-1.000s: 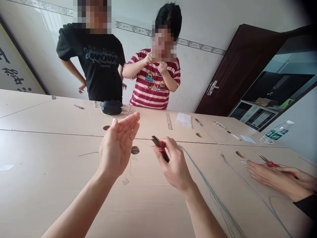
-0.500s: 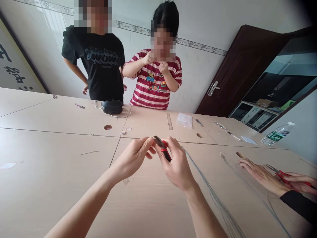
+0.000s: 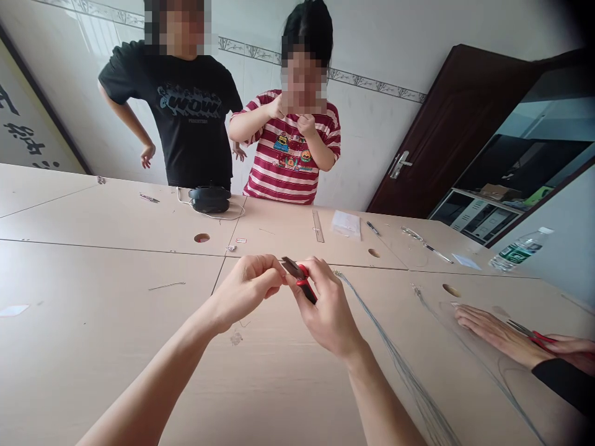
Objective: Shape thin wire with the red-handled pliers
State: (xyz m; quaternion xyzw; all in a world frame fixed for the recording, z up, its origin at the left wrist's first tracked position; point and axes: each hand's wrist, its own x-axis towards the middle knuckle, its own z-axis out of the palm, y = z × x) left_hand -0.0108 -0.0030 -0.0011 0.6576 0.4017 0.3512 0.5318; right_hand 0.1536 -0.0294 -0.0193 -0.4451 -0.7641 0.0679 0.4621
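My right hand (image 3: 328, 303) is wrapped around pliers (image 3: 294, 270) with red and black handles, their dark jaws pointing up and left. Close beside the jaws, my left hand (image 3: 251, 288) is closed in a pinch, fingers curled in. Whatever sits between its fingertips is too small to make out. A short thin curved wire (image 3: 244, 324) shows on the table just below it. Right of my right hand, a bundle of long grey wires (image 3: 385, 331) runs toward the near edge of the table.
At the right, a co-worker's hand (image 3: 499, 334) lies on the table beside other red-handled pliers (image 3: 534, 334). Two people stand across the table (image 3: 116, 371). Farther back are a black device (image 3: 209, 199), a ruler (image 3: 318, 227), a plastic bag (image 3: 346, 225) and a water bottle (image 3: 520, 249).
My left fingers have curled into a tighter pinch, and both hands have shifted slightly left with the pliers. The person in black has swung an arm outward. The co-worker's hands have moved slightly right.
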